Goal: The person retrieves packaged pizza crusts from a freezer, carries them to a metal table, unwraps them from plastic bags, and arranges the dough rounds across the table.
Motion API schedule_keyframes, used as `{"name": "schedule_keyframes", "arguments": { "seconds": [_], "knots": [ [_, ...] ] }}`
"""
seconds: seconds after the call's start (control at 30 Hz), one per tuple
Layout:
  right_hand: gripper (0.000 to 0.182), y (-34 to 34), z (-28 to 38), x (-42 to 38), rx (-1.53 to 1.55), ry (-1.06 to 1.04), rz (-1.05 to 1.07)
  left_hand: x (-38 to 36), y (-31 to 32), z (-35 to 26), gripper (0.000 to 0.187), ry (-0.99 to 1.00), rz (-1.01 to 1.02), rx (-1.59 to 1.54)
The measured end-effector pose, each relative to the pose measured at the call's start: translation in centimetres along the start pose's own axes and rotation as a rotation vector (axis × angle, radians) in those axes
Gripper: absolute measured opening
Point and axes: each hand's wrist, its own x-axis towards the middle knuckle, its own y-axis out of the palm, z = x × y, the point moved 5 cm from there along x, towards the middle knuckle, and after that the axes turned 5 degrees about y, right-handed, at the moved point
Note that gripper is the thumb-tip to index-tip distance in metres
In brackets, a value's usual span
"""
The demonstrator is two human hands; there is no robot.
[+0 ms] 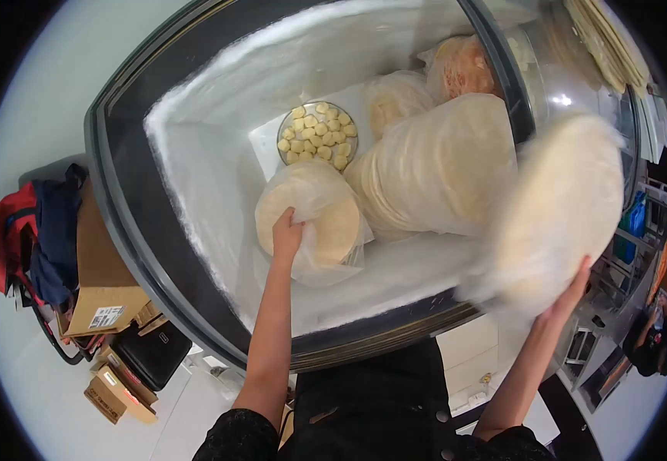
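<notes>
Inside a frosty chest freezer (195,180), my left hand (287,233) pinches the clear plastic bag (314,257) around a short stack of pale, flat dough rounds (339,230). My right hand (568,296) is raised over the freezer's right side, its fingers wrapped around the lower edge of another bag of dough rounds (560,200), which is smeared by motion. Between the hands lies a long bagged pile of dough rounds (441,169), tilted on its side. Behind the left stack sits a round tray of small dough balls (316,134).
At the freezer's back right are a knotted bag (396,100) and a bag with orange-pink contents (462,69). More flat rounds (606,42) are stacked on the glass lid at upper right. Cardboard boxes (106,307) stand left; a person (651,338) is far right.
</notes>
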Motion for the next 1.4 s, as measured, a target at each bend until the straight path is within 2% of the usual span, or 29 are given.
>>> {"name": "schedule_keyframes", "arguments": {
  "seconds": [0.03, 0.1, 0.13, 0.2, 0.23, 0.27, 0.3, 0.33, 0.37, 0.4, 0.47, 0.5, 0.57, 0.6, 0.63, 0.67, 0.7, 0.77, 0.8, 0.87, 1.0, 1.07, 1.2, 1.27, 1.3, 1.37, 1.4],
  "knots": [
    [0.051, -1.6, 0.4, 2.2, 0.001, 0.008, 0.007, -0.1, 0.2, 0.3, 0.048, -0.006, -0.008, 0.004],
    [0.050, -3.8, 0.8, 6.7, -0.016, -0.129, 0.182, -0.4, 0.0, -0.5, 0.040, 0.232, -0.186, 0.002],
    [0.050, -3.4, 0.4, 7.7, -0.014, -0.125, 0.187, -0.7, -0.4, -1.4, 0.040, 0.230, -0.193, 0.005],
    [0.054, -3.0, -0.6, 9.5, -0.003, -0.040, 0.118, -1.0, -0.3, -2.4, 0.045, 0.116, -0.049, -0.058],
    [0.053, -1.0, -1.6, 7.5, -0.130, 0.023, 0.108, -0.7, 0.2, -1.3, 0.045, 0.114, -0.054, -0.055],
    [0.053, -1.3, -1.4, 7.2, -0.130, 0.026, 0.110, -0.5, 0.6, -0.6, 0.045, 0.207, -0.112, -0.044],
    [0.048, -1.8, -1.9, 6.7, -0.266, 0.138, 0.183, -0.5, 0.9, -0.2, 0.045, 0.299, -0.171, -0.034],
    [0.045, -2.2, -2.3, 6.0, -0.403, 0.251, 0.255, -0.9, 0.8, -0.6, 0.045, 0.295, -0.172, -0.032],
    [0.039, 0.2, -0.4, 2.2, -0.741, 0.219, 0.112, -1.3, 0.9, -1.3, 0.043, 0.238, -0.122, -0.084],
    [0.039, 1.2, 0.1, 0.9, -0.742, 0.218, 0.116, -1.5, 0.9, -2.0, 0.040, 0.183, -0.076, -0.136],
    [0.037, 3.5, 1.6, -1.3, -1.148, -0.162, 0.208, -1.6, 0.6, -2.8, 0.037, 0.181, -0.037, -0.141],
    [0.028, 6.5, 0.9, -3.2, -1.031, -0.268, 0.317, -1.7, 0.8, -2.9, 0.035, 0.183, 0.006, -0.148],
    [0.018, 11.6, -5.2, -5.5, -0.812, -0.158, 0.555, -1.5, 0.7, -2.8, 0.034, 0.203, -0.014, -0.143],
    [0.015, 14.1, -8.9, -6.5, -0.913, -0.160, 0.808, -1.5, 0.6, -2.9, 0.032, 0.224, -0.036, -0.139],
    [0.020, 15.9, -13.8, -6.8, -0.991, -0.044, 0.938, -1.5, 0.6, -3.0, 0.032, 0.223, -0.037, -0.141],
    [0.026, 16.4, -19.8, -5.8, -1.074, -0.118, 1.082, -1.6, 0.5, -3.3, 0.032, 0.220, -0.056, -0.130],
    [0.030, 16.3, -25.1, -4.5, -1.196, -0.100, 1.091, -1.7, 0.3, -3.6, 0.032, 0.217, -0.075, -0.118],
    [0.035, 16.3, -31.8, -1.7, -1.515, -0.247, 0.923, -1.8, 0.1, -4.4, 0.031, 0.172, -0.040, -0.082],
    [0.035, 15.8, -35.4, -0.4, -1.509, -0.242, 0.925, -1.8, 0.1, -4.2, 0.030, 0.123, -0.006, -0.046],
    [0.044, 13.8, -40.3, 1.9, -1.267, 0.004, 0.772, -1.6, 0.1, -3.9, 0.029, 0.157, -0.017, -0.080],
    [0.050, 14.8, -38.9, 0.2, -1.252, -0.062, 0.695, -1.6, 0.3, -3.6, 0.026, 0.190, -0.052, -0.089],
    [0.051, 15.7, -37.3, -1.0, -1.235, -0.378, 0.626, -1.6, 0.2, -3.5, 0.029, 0.187, -0.039, -0.119],
    [0.054, 15.7, -38.4, -1.0, -1.321, -0.439, 0.502, -1.6, 0.1, -4.1, 0.030, 0.137, 0.007, -0.170],
    [0.061, 14.1, -41.4, 1.3, -1.196, 0.206, 0.563, -1.8, -0.1, -4.6, 0.028, 0.119, 0.016, -0.175],
    [0.061, 14.1, -40.8, 1.3, -1.194, 0.206, 0.560, -1.8, 0.1, -4.5, 0.026, 0.099, 0.025, -0.183],
    [0.064, 13.8, -40.4, 0.9, -1.184, 0.406, 0.677, -1.6, 0.4, -4.0, 0.027, 0.140, 0.012, -0.155],
    [0.064, 14.0, -39.4, 0.6, -1.183, 0.406, 0.673, -1.5, 0.5, -3.8, 0.028, 0.177, -0.004, -0.127]
  ]
}}
